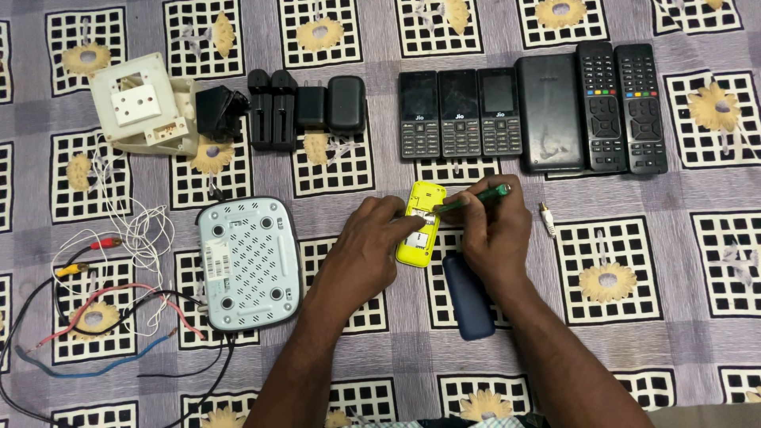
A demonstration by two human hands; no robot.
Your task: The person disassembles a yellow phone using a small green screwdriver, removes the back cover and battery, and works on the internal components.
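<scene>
While my left hand presses down on a small yellow phone, fingers laid across its left edge to steady it, my right hand pinches a green-handled screwdriver and points its tip into the phone's opened back. The phone lies face down on a patterned cloth, purple-grey with black-and-white checks and pale flowers, roughly at the middle of the view. Its rear cover looks already off, since pale inner parts show where the tip rests; I judge the opening-up is begun but not finished, with the yellow shell otherwise whole. A dark blue oblong piece, perhaps the removed cover or battery, lies just beside the phone under my right wrist.

Further from me, in a row, lie three dark keypad phones, a black flat box and two black remote controls, all untouched. To their left sit black chargers and adapters and a white plastic switch box. On my left lies a pale grey router, underside up, beside a tangle of loose wires in white, red, blue and black.
</scene>
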